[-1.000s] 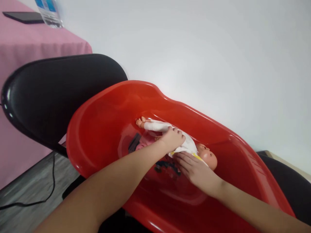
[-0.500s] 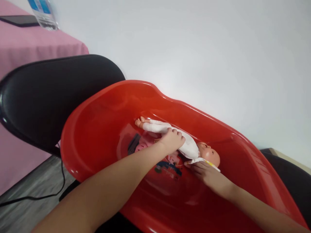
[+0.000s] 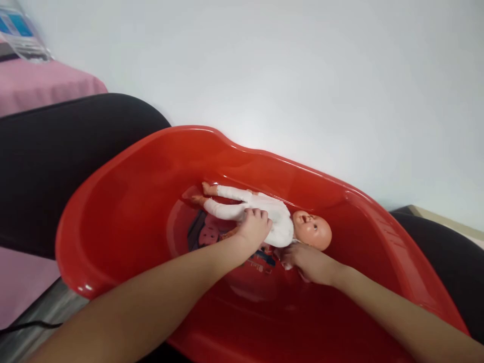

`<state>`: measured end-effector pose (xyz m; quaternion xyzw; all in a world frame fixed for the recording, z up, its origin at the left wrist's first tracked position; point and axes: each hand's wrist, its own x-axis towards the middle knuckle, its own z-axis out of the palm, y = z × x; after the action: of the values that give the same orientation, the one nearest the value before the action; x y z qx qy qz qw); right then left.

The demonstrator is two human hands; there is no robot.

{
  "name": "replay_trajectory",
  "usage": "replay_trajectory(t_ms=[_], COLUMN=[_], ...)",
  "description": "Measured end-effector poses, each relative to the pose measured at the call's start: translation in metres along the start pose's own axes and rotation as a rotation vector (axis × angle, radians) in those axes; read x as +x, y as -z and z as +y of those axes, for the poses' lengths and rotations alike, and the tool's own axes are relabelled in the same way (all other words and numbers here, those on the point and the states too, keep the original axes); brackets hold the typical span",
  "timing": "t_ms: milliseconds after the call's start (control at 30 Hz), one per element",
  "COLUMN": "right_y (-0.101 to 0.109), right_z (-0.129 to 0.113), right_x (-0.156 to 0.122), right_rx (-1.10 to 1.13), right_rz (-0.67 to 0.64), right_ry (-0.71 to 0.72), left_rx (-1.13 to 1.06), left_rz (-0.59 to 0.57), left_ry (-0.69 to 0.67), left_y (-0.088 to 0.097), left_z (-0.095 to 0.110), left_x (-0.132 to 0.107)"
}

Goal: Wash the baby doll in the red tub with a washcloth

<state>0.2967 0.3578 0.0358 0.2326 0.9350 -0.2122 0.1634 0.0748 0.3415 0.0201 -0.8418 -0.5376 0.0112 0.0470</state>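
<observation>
A baby doll in a white body suit lies on its back in a red plastic tub, its head to the right and its bare feet to the left. My left hand is closed over the near side of the doll's middle. Beside the neck, my right hand is bent with the fingers pointing down. A small piece of white cloth shows under its fingertips; most of the cloth is hidden. Cartoon pictures are printed on the tub's bottom, partly behind my left arm.
A black chair stands at the left, and another dark seat edge shows at the right. Behind the tub is a pale wall. A plastic bottle rests on a pink-covered table. A black cable runs along the floor.
The doll has rolled more onto its back and its legs have come apart. My right hand has drawn the white cloth from beside the head down toward the tub's bottom. The view has shifted right.
</observation>
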Motion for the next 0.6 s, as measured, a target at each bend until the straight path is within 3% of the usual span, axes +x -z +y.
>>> replay_trajectory(t_ms=[200,400,600], right_y=[0.004,0.008,0.014], right_z=[-0.001,-0.003,-0.001], right_x=[0.005,0.009,0.008], right_rx=[0.164,0.361,0.426], right_rz=[-0.057,-0.01,0.081], right_ry=[-0.087,-0.009,0.021], left_rx=[0.02,0.022,-0.143], left_rz=[-0.051,-0.151,-0.266], left_ry=[-0.012,-0.009,0.011], left_y=[0.0,0.01,0.03], left_z=[0.0,0.0,-0.013], left_x=[-0.003,-0.008,-0.009])
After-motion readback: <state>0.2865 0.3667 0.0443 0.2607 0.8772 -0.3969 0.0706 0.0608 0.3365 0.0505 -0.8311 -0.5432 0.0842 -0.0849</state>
